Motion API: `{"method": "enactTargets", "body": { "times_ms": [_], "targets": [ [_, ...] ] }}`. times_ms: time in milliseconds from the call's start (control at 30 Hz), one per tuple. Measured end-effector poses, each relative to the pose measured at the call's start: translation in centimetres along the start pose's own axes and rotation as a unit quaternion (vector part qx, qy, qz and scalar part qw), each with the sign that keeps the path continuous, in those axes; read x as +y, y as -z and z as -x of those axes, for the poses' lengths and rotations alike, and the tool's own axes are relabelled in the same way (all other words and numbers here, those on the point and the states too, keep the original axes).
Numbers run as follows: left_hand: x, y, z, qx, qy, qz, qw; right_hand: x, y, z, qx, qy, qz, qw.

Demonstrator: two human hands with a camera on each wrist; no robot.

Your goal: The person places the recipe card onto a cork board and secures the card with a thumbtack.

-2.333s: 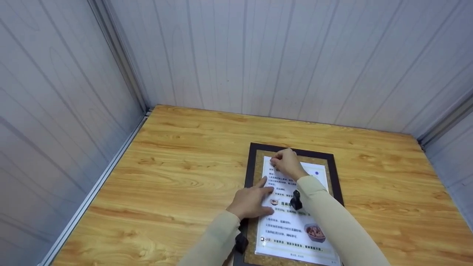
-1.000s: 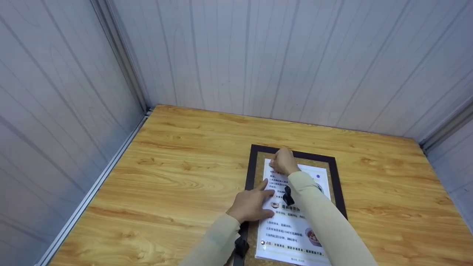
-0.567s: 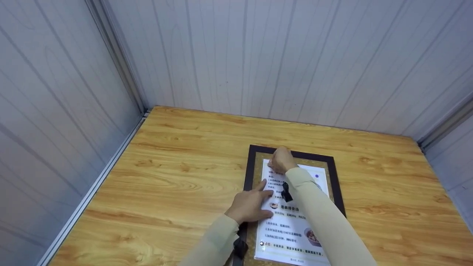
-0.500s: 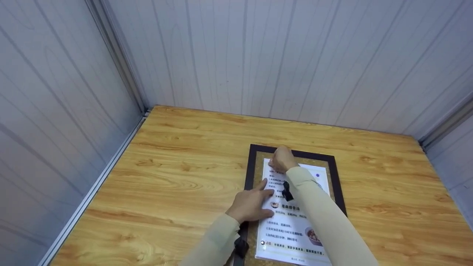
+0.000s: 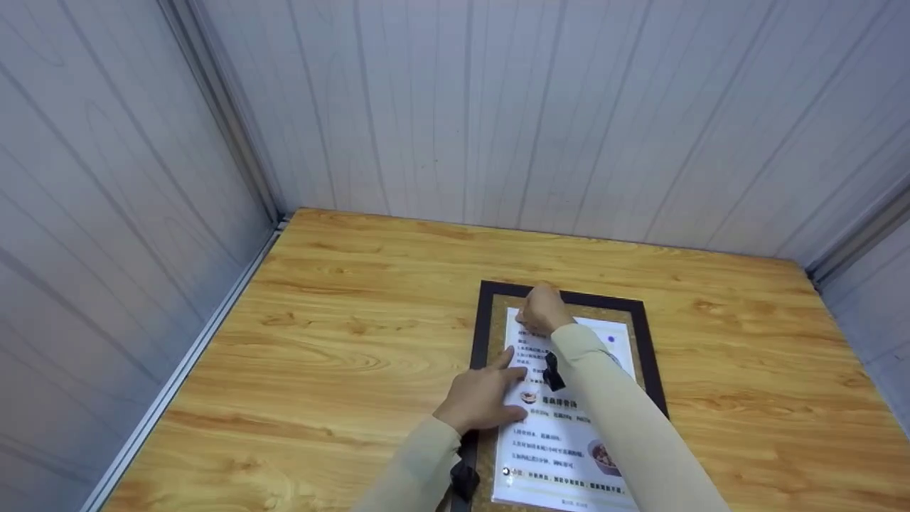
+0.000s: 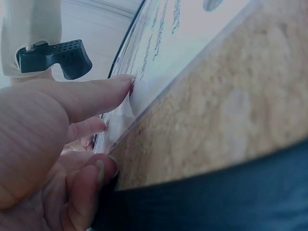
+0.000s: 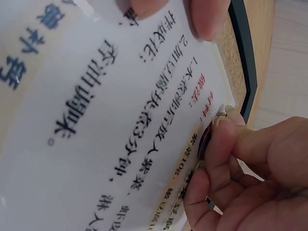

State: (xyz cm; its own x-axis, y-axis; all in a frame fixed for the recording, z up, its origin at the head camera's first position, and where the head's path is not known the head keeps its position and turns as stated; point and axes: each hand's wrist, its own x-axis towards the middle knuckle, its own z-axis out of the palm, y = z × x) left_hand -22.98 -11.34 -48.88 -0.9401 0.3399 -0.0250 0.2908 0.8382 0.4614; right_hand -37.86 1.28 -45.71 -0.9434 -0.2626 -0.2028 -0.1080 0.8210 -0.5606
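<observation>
A shiny, clear-edged printed sheet (image 5: 547,455) lies on a black-framed corkboard (image 5: 490,313). My left hand (image 5: 478,398) rests across the frame's left side, fingers spread, fingertips pressing the sheet's left edge. At the sheet's top-left corner, my right hand (image 5: 544,309) pinches a small pin (image 7: 220,114) between thumb and finger; the fingers hide most of it, so its shape is unclear. A blue round dot, seemingly a pin head (image 5: 611,339), shows near the sheet's top-right corner. My right forearm covers part of the sheet's right side.
The board lies on a wood-grain table (image 5: 341,341), right of its middle. A pale panel wall (image 5: 441,107) rises behind the table, with further panels at left and right. Each cuff carries a black wrist device (image 5: 552,371).
The right hand has turned at the top-left corner; its knuckles are higher and its wrist has shifted slightly left. Lately it has stayed almost still. The left hand keeps its place on the sheet.
</observation>
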Motion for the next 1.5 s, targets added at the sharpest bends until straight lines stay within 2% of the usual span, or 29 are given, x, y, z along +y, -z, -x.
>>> {"method": "enactTargets", "body": {
  "times_ms": [133,333,667,800,1067,1500],
  "targets": [
    [-0.4,0.2,0.2,0.000,0.008,0.002,1.0000,-0.3,-0.4,-0.4,-0.008,-0.009,-0.035,0.9993],
    [-0.5,0.2,0.4,0.006,0.008,0.006,0.9999,-0.3,-0.4,-0.5,-0.020,-0.017,-0.043,0.9987],
    [0.2,0.0,0.8,0.006,0.012,0.025,0.9996,1.3,1.2,-0.5,-0.089,-0.013,-0.055,0.9944],
    [0.4,0.0,0.9,0.006,0.011,0.028,0.9995,1.6,1.6,-0.2,-0.101,-0.008,-0.068,0.9925],
    [0.3,-0.2,1.0,0.005,0.005,0.024,0.9997,1.8,1.4,0.0,-0.093,-0.020,-0.081,0.9921],
    [0.3,-0.1,0.9,0.011,-0.005,0.026,0.9996,1.1,0.7,0.1,-0.047,-0.056,-0.069,0.9949]
  ]
}}
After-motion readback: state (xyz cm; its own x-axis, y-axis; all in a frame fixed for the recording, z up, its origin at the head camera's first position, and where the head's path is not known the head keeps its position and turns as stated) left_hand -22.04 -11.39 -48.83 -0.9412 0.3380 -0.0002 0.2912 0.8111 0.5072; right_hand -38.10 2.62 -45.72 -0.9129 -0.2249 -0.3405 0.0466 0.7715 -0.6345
